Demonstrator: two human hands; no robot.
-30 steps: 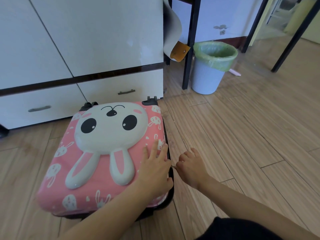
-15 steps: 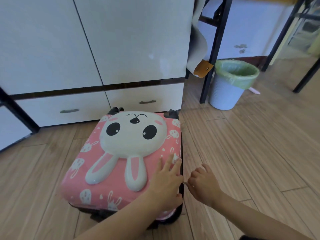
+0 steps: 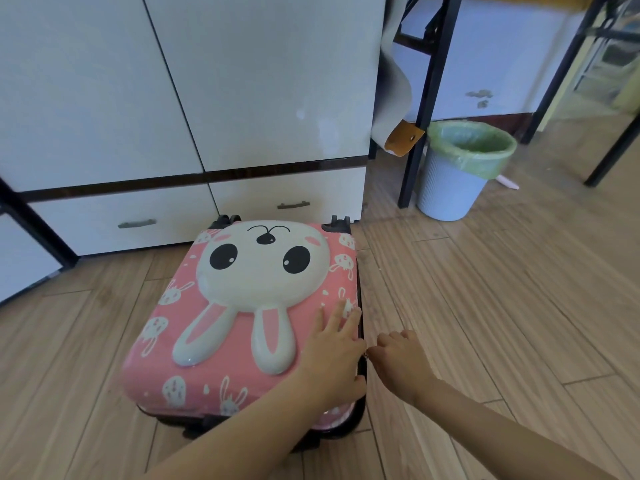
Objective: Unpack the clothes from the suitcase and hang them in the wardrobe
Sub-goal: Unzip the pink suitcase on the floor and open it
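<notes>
Hardly anything is changing: the left hand [image 3: 332,355] is resting flat, fingers released, on the pink suitcase [image 3: 242,306], and the right hand [image 3: 398,360] beside it is still pinching the zipper pull [image 3: 365,355]

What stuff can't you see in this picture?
Head view:
Inside the suitcase: its closed lid hides it.
Inside the wardrobe: closed doors hide it; the frame's top edge cuts off its top.
Whether the right hand pinches anything at the suitcase's edge: too small.

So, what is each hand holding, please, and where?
Right hand apparently pinches the zip pull at the side of the pink rabbit-faced suitcase; left hand only rests on top.
</notes>
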